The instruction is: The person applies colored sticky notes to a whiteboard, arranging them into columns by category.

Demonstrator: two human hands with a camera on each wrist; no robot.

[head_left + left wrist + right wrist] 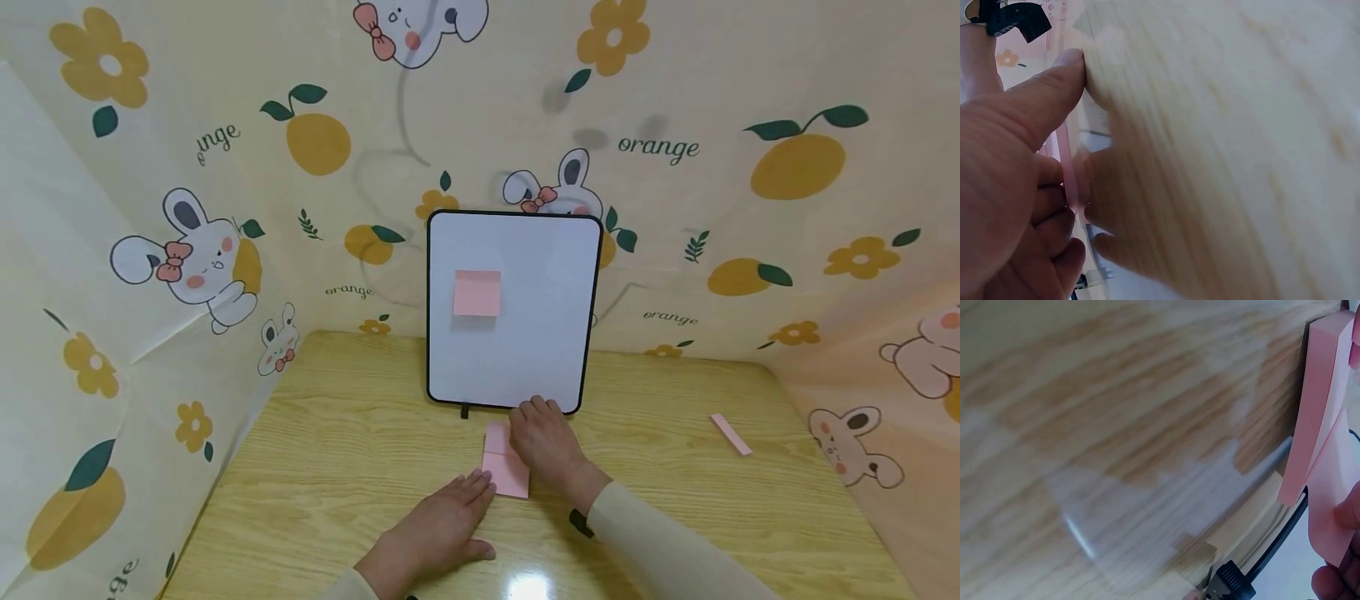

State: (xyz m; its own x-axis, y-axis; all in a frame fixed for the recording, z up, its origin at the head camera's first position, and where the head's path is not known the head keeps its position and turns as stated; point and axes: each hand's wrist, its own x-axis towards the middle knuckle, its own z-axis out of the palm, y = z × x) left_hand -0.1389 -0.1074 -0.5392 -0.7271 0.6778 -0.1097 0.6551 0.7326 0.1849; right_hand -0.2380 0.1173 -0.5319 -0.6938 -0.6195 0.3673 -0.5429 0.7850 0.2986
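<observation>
A pink sticky note pad (pixel 510 482) lies on the wooden table, its thick edge showing in the right wrist view (pixel 1319 394). My left hand (pixel 442 521) rests palm down at its left side, extended fingers touching the near-left corner. In the left wrist view, my left hand (pixel 1004 169) is beside the pad's pink edge. My right hand (pixel 549 446) pinches the top sticky note (pixel 497 437) at its far right part; this sheet is lifted off the pad and bends upward (pixel 1329 487). Part of the lifted sheet is hidden behind my right fingers (pixel 1350 509).
Just beyond the pad a black-framed whiteboard (pixel 525 350) stands upright, with one pink sticky note (pixel 477 293) stuck at its upper left. A narrow pink strip (pixel 731 435) lies at the table's right. Printed cloth walls (pixel 480 117) enclose the table (pixel 337 467).
</observation>
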